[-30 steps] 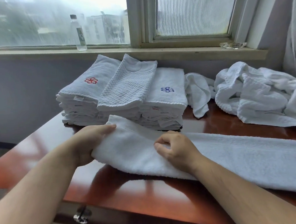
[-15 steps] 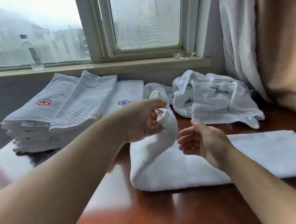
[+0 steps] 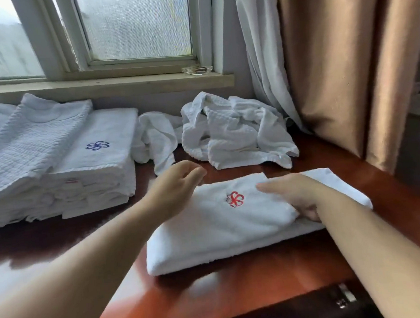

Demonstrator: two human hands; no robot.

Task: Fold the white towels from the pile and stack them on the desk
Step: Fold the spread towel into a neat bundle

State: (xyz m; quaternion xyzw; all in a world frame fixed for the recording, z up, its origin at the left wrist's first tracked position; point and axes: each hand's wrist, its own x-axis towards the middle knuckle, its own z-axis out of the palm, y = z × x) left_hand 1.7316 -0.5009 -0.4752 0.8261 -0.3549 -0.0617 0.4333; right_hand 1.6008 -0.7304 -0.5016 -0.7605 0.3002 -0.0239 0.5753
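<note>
A white towel (image 3: 209, 236) with a red flower emblem lies folded over on the brown desk (image 3: 238, 288) in front of me. My right hand (image 3: 296, 195) lies flat on the right part of its top layer, thumb tucked at the fold's edge. My left hand (image 3: 176, 183) hovers just above the towel's far left corner, fingers loosely curled and holding nothing. The stack of folded white towels (image 3: 98, 176) stands at the left, its top one marked with a blue emblem. The pile of crumpled towels (image 3: 234, 132) sits at the back by the wall.
A quilted white cloth (image 3: 29, 146) drapes over the stack's left part. A glass ashtray (image 3: 197, 70) rests on the windowsill. White and tan curtains (image 3: 334, 63) hang at the right. A drawer handle (image 3: 345, 298) shows below the desk's front edge.
The towel's left end, which my left hand was lifting, now lies folded over to the right with the red emblem on top. My left hand has let go; my right hand presses the top layer.
</note>
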